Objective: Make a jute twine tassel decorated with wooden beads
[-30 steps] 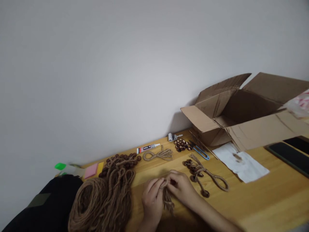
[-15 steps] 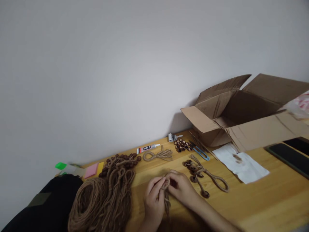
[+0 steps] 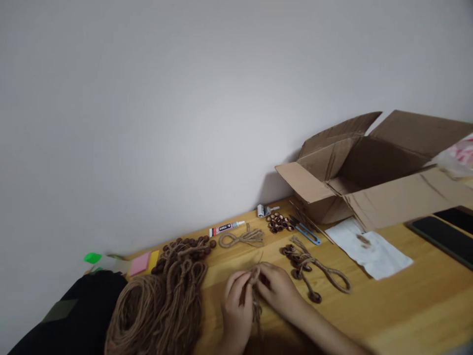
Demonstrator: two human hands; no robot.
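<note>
Both hands meet low in the middle of the view, over the wooden table. My left hand pinches a brown cord whose frayed strands hang down between the hands. My right hand is closed on the same cord at its upper loop, fingertips close to those of my left hand. A thin strand sticks up above the fingers. Right of the hands lies a looped cord with brown beads. Behind them is another looped cord with a tassel.
Coiled cords and brown beads lie left. Behind are a glue tube, small brown rings and blue snips. An open cardboard box, white tissue and phone sit right.
My fingers have shifted slightly on the cord. Its loop, round and visible before, is now more covered, and a thin strand points up above the fingertips.
</note>
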